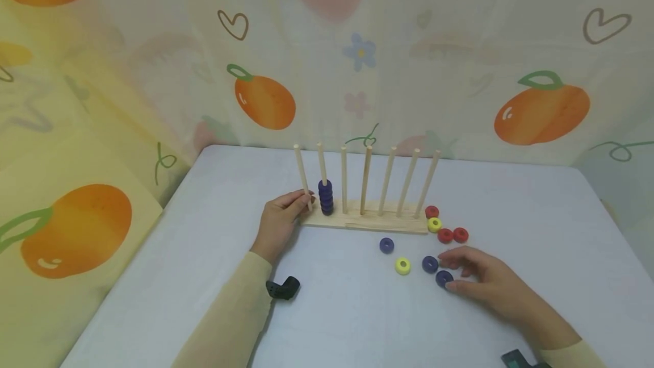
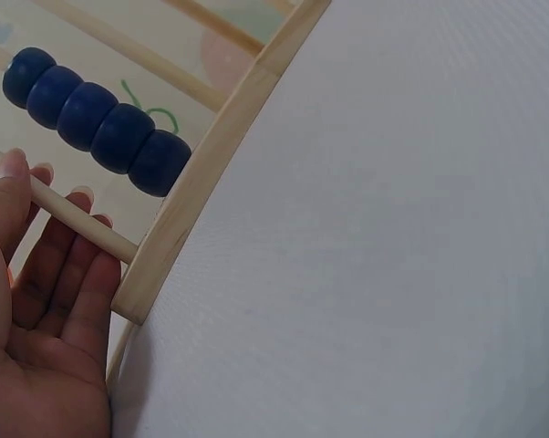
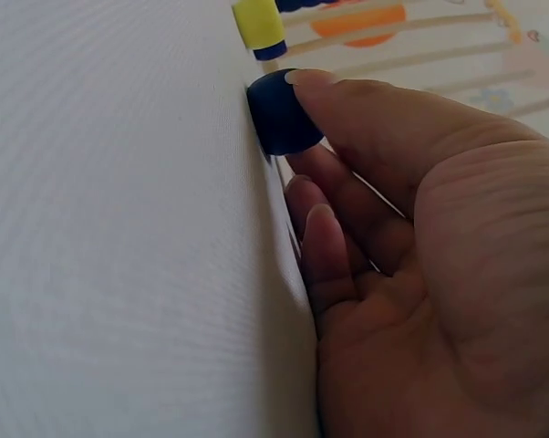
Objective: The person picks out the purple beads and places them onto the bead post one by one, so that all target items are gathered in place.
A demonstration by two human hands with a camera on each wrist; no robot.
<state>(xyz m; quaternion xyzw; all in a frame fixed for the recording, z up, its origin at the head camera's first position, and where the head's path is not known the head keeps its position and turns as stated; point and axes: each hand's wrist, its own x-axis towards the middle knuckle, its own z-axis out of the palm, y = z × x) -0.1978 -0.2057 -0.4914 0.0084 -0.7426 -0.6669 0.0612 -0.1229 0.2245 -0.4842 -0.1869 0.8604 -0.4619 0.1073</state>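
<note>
Right hand (image 1: 482, 277): thumb tip pressed on a blue ring (image 1: 443, 278) lying flat on the table (image 1: 536, 209), remaining fingers loosely curled beside it, not closed around it. Ring located in front of the wooden peg rack (image 1: 365, 221), off its right end, hole axis vertical. Left hand (image 1: 280, 221) at the rack's left end, fingers relaxed around the outermost peg (image 2: 83, 224). Five blue rings (image 1: 325, 196) stacked on the second peg from the rack's left end. Right hand nearer.
</note>
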